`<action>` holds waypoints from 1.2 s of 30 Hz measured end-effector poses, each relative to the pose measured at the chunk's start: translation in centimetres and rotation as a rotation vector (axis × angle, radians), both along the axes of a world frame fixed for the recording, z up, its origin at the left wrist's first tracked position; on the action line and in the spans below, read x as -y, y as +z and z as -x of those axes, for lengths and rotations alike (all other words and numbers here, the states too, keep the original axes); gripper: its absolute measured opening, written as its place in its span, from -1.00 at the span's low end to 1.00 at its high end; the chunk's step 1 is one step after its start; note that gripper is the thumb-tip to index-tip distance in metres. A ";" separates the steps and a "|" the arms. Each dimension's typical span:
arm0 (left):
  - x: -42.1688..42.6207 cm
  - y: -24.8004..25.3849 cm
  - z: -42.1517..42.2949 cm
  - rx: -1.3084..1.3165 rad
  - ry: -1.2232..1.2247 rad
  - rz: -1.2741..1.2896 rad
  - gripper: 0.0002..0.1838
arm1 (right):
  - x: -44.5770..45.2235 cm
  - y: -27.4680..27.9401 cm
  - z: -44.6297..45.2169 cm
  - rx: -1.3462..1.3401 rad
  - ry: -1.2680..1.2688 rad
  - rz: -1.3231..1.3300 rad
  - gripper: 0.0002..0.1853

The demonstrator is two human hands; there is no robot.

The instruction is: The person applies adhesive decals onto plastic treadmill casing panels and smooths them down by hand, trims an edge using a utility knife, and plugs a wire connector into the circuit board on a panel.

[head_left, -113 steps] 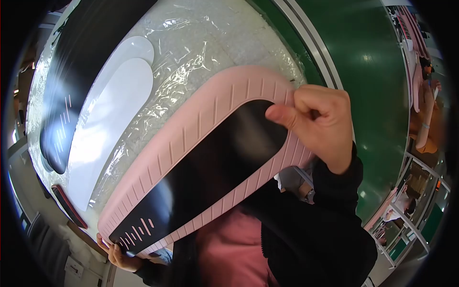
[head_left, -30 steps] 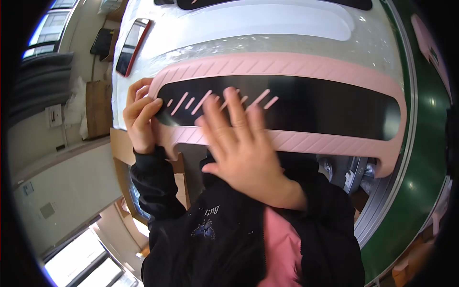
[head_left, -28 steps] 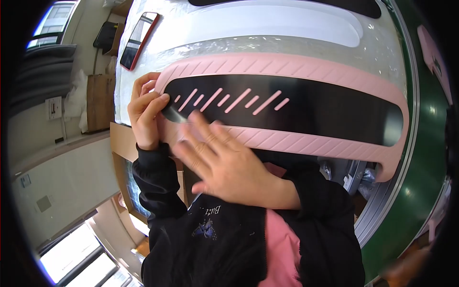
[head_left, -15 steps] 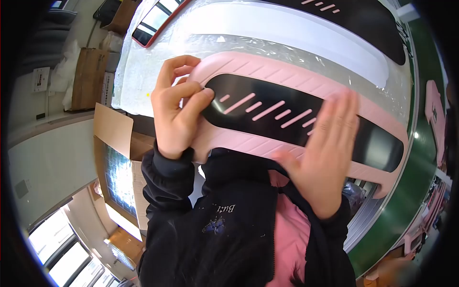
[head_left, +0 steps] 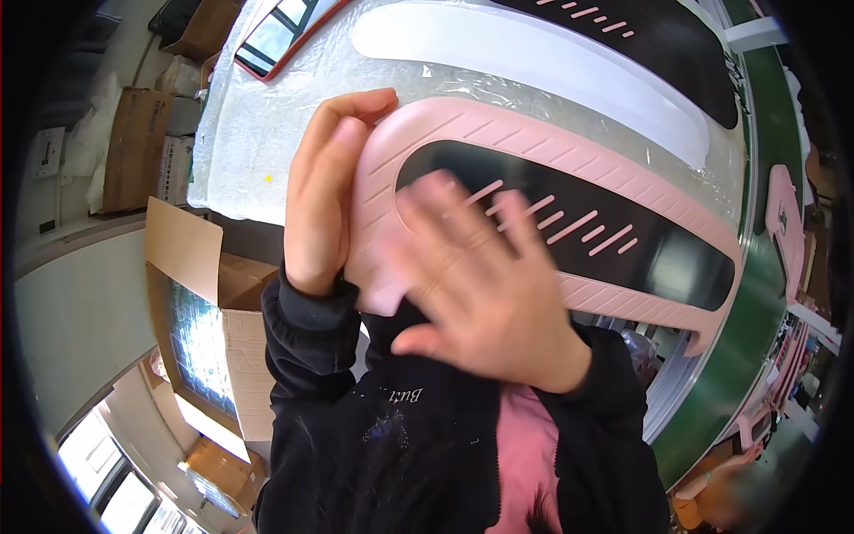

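Observation:
A long pink frame point(head_left: 569, 151) with slanted grooves surrounds a glossy black panel point(head_left: 658, 258) marked with pink slanted bars. My left hand point(head_left: 325, 196) wraps round the frame's left end, thumb and fingers along its edge. Over the panel's left part lies my right hand point(head_left: 489, 285), fingers spread and blurred by motion, hiding some of the bars. Beyond the frame, a white elongated sheet point(head_left: 534, 71) rests on the plastic-covered table point(head_left: 240, 151). Another black panel point(head_left: 658, 62) with pink bars is at the top right.
A red-edged phone point(head_left: 285, 36) lies at the table's upper left. An open cardboard box point(head_left: 245, 356) stands at the left. Along the right runs a green surface point(head_left: 729, 356) with a metal rail. Another pink part point(head_left: 783, 222) is at the far right.
My right hand has swept from the panel's right part to its left end. My left thumb has moved off the black panel to the frame's outer edge.

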State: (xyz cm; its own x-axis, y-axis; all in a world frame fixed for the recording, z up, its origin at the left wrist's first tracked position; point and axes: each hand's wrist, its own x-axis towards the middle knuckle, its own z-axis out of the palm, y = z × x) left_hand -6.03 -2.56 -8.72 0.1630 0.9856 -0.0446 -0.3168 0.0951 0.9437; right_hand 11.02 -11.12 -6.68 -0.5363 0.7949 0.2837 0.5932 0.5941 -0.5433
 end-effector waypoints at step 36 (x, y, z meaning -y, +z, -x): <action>-0.8 0.9 -2.4 -1.143 -0.161 -0.851 -0.20 | -5.0 0.7 -9.1 0.033 -0.393 0.087 -0.46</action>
